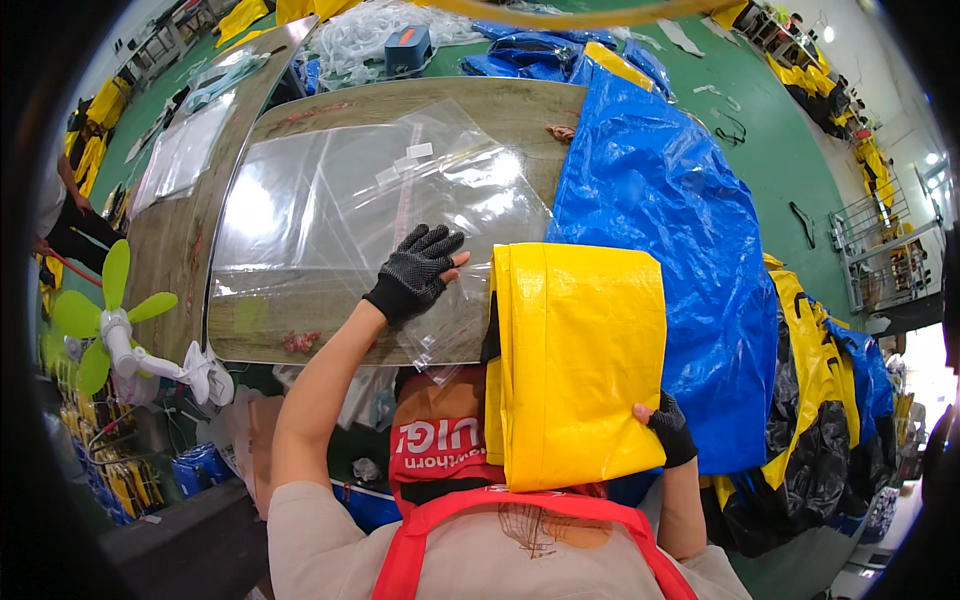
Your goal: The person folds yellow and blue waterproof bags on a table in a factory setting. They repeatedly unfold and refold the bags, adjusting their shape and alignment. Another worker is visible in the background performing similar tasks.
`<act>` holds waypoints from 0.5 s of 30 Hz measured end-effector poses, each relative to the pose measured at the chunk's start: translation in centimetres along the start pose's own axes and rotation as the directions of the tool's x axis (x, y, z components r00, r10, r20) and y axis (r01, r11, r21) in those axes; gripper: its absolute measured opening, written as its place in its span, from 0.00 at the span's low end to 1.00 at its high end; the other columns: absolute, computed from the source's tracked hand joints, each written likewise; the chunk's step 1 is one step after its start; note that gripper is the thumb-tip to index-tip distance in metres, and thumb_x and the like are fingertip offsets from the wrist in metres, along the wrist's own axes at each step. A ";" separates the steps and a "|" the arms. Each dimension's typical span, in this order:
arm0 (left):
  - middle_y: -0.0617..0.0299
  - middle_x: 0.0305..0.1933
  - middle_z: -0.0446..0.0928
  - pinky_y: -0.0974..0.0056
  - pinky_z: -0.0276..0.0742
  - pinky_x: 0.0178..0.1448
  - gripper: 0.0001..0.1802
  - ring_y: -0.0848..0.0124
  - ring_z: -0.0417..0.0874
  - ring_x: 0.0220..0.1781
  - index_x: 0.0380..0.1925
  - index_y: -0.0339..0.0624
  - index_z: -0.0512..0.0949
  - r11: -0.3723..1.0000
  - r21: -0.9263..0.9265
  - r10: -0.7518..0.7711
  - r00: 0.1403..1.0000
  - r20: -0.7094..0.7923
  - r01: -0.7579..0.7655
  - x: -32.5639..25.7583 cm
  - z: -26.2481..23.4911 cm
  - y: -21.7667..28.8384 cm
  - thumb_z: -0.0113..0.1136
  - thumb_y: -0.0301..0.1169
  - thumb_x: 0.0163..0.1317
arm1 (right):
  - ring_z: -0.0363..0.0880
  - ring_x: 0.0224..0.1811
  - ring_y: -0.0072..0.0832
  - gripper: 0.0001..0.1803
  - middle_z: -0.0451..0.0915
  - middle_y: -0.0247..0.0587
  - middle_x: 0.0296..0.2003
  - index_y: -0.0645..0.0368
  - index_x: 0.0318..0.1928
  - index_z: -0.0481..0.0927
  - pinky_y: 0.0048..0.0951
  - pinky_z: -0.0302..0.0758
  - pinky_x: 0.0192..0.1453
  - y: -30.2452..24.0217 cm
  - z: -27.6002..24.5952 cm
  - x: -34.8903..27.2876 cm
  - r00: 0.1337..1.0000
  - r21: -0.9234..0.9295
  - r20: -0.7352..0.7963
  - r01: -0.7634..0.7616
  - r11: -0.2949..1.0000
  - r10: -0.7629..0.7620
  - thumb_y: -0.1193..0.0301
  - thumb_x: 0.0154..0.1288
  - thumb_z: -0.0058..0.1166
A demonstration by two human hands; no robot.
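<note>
My left hand (420,268), in a black dotted work glove with a bare thumb tip, lies with its fingers stretched out on clear plastic bags (330,210). Those bags spread in loose layers over the wood-grain table (395,342). In front of my body is a folded yellow tarp (580,360), its near part over the table's edge. My right hand (668,428), also gloved in black, pinches the tarp's lower right edge. Its thumb shows on top, while the other fingers are mostly hidden. Beneath and beyond the tarp spreads a large blue plastic sheet (660,190).
A clip-on fan (118,325) with green blades is by the table's left corner. More yellow and black tarps (800,400) are heaped at the right. Past the far edge, a blue box (408,48) sits among white plastic. Another person (72,205) stands at far left.
</note>
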State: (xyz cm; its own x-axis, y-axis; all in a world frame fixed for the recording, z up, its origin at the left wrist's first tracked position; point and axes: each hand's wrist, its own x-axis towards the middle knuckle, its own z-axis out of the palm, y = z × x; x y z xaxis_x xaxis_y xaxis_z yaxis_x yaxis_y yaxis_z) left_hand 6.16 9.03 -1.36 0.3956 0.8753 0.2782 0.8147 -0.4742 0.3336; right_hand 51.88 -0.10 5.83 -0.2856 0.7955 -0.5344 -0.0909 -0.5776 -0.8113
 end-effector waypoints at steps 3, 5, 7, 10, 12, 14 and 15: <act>0.52 0.65 0.67 0.50 0.48 0.74 0.20 0.54 0.62 0.70 0.55 0.49 0.75 1.000 -0.004 -0.027 0.999 0.044 0.028 -0.1 0.7 -0.6 0.48 0.41 0.67 | 0.77 0.50 0.29 0.27 0.78 0.41 0.51 0.64 0.59 0.71 0.30 0.74 0.54 -0.1 -0.2 -0.2 1.000 -0.037 0.025 0.014 0.999 -0.013 0.75 0.56 0.58; 0.54 0.67 0.66 0.50 0.44 0.75 0.20 0.56 0.59 0.71 0.56 0.52 0.75 0.998 -0.003 -0.056 0.994 0.097 0.056 -0.1 1.0 -1.0 0.46 0.42 0.68 | 0.77 0.50 0.29 0.27 0.78 0.41 0.51 0.64 0.59 0.71 0.30 0.74 0.54 -0.2 0.0 -0.2 0.999 -0.045 0.030 0.027 0.999 -0.026 0.74 0.57 0.58; 0.56 0.68 0.64 0.51 0.40 0.76 0.20 0.57 0.56 0.73 0.57 0.55 0.74 0.995 0.002 -0.102 0.983 0.154 0.103 0.0 1.1 -1.2 0.43 0.43 0.69 | 0.78 0.49 0.29 0.27 0.78 0.40 0.51 0.64 0.58 0.71 0.30 0.74 0.54 -0.6 0.3 -0.5 0.999 -0.029 0.022 0.043 0.999 -0.042 0.74 0.57 0.58; 0.59 0.70 0.62 0.52 0.37 0.77 0.20 0.58 0.53 0.75 0.58 0.59 0.73 0.980 -0.071 -0.166 0.961 0.220 0.185 0.2 0.7 -1.1 0.42 0.44 0.70 | 0.78 0.50 0.29 0.27 0.78 0.40 0.51 0.63 0.59 0.71 0.29 0.74 0.54 -0.7 0.7 -0.9 0.999 -0.034 -0.020 0.037 0.999 -0.038 0.74 0.57 0.58; 0.58 0.69 0.63 0.51 0.38 0.76 0.21 0.57 0.53 0.74 0.59 0.59 0.73 0.980 -0.100 -0.144 0.957 0.251 0.174 0.4 0.0 -1.3 0.45 0.44 0.68 | 0.78 0.50 0.29 0.27 0.78 0.40 0.51 0.63 0.59 0.71 0.29 0.74 0.54 -0.8 0.5 -1.0 1.000 -0.030 0.000 0.028 0.999 -0.028 0.75 0.58 0.58; 0.57 0.69 0.64 0.51 0.41 0.76 0.21 0.56 0.55 0.73 0.58 0.58 0.73 0.992 -0.057 -0.094 0.962 0.255 0.112 0.2 -0.2 -1.2 0.48 0.43 0.66 | 0.78 0.50 0.29 0.27 0.78 0.40 0.51 0.63 0.59 0.71 0.29 0.74 0.54 -0.6 0.2 -1.0 1.000 -0.024 0.000 0.021 1.000 -0.021 0.75 0.58 0.58; 0.56 0.68 0.64 0.51 0.43 0.75 0.21 0.56 0.56 0.73 0.58 0.57 0.74 0.999 0.003 -0.049 0.970 0.240 0.050 0.1 -0.2 -1.2 0.50 0.42 0.65 | 0.78 0.50 0.29 0.27 0.78 0.40 0.51 0.63 0.59 0.71 0.29 0.74 0.54 -0.4 0.1 -1.0 1.000 -0.020 -0.009 0.025 0.999 -0.025 0.75 0.58 0.58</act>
State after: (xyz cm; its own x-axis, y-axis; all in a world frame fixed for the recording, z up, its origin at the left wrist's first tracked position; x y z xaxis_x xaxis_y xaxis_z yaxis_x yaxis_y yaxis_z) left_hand 5.12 9.61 -1.52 0.4449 0.8948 0.0371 0.8348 -0.4294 0.3444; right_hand 52.16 -0.70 6.72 -0.2743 0.8115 -0.5159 -0.0790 -0.5537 -0.8289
